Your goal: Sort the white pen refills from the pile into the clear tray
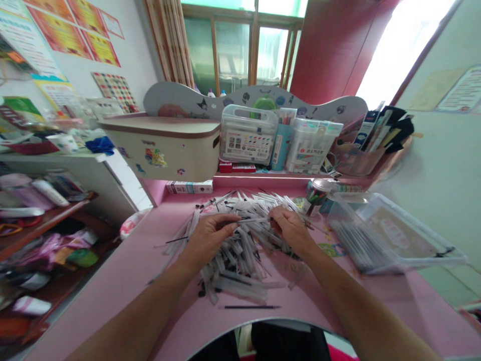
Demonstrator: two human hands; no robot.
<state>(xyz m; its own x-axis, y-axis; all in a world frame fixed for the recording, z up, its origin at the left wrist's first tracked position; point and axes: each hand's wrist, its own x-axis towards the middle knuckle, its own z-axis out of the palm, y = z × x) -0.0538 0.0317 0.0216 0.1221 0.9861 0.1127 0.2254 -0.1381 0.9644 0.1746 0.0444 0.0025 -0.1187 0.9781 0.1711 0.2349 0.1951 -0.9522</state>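
Note:
A heap of clear plastic pen tubes and thin black refills (pixel 240 245) covers the middle of the pink desk (pixel 124 281). My left hand (pixel 206 238) rests on the left part of the heap, fingers curled round one clear tube. My right hand (pixel 291 230) sits on the heap's right part, fingers pinched on the other end of the same tube (pixel 253 219), which spans between both hands. A single black refill (pixel 251 307) lies apart near the desk's front edge.
A clear plastic tray (pixel 387 235) holding several tubes stands at the right. Marker boxes (pixel 248 133) and a cream storage box (pixel 161 145) stand on the back shelf. A small tin (pixel 317 193) is behind the heap. Cluttered shelves (pixel 41 215) fill the left.

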